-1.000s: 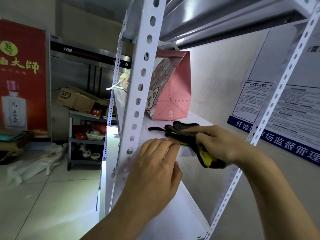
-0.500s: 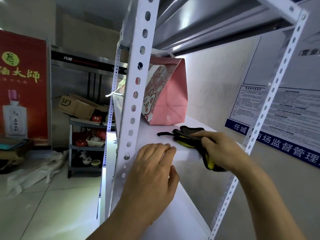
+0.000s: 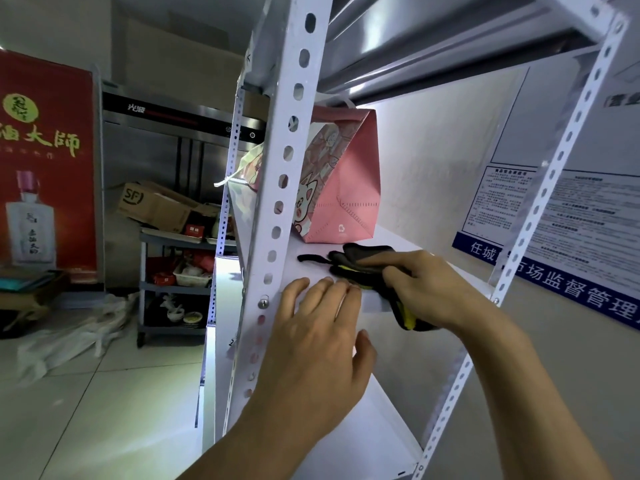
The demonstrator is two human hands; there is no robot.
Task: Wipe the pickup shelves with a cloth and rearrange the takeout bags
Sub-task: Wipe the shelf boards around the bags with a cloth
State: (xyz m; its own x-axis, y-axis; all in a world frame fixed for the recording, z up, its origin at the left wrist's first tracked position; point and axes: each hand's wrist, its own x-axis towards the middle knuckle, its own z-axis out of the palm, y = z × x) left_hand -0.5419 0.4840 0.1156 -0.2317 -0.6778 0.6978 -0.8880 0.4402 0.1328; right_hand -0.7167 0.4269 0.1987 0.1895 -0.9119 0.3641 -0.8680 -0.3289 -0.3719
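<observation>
Cloth [image 3: 367, 268] gripped by right hand [image 3: 429, 289] on shelf [image 3: 311, 271]; left hand [image 3: 318, 337] rests flat on its edge

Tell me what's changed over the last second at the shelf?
Little. The right hand still grips the black-and-yellow cloth on the shelf, barely shifted. The left hand stays resting on the shelf's front edge; the pink bag hasn't moved.

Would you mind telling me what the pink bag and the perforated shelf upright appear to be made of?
The pink bag looks like matte paper or thin card: crisp fold creases and a printed cartoon. The shelf upright looks like white-painted metal angle, with punched slots and a bolt; the material under the paint is a guess.
</observation>
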